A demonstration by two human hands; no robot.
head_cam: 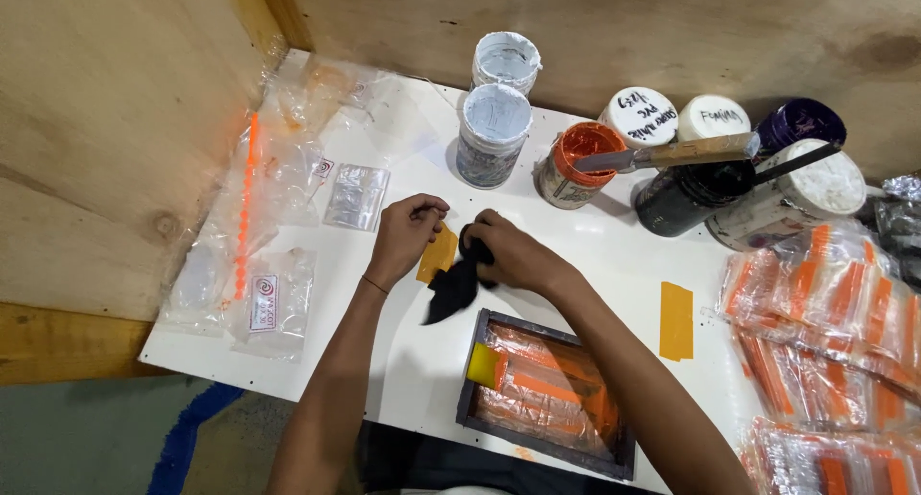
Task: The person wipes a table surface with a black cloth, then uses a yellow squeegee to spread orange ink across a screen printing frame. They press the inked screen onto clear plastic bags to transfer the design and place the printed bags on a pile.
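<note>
The left hand (405, 231) pinches the upper edge of a flat yellow card (437, 256), thin and stiff-looking, its grip closed on the card's top. Just beside it the right hand (511, 250) is clenched on a black rag (454, 289), soft and crumpled, which hangs down from the fist and touches the card's right side. Both sit over the smooth white bench (403, 361).

Below the rag lies a dark rectangular frame (477, 346) with an orange, glossy mesh (a small yellow patch at its left end). A second yellow strip (675, 320) lies flat to the right, near stacked clear packets (825, 313) with orange stripes. Behind the hands stand round paint tubs (492, 135), one orange tub (577, 164) with a wooden-handled knife (672, 153) laid across it. Crinkled plastic bags (278, 183) lie at the left.
</note>
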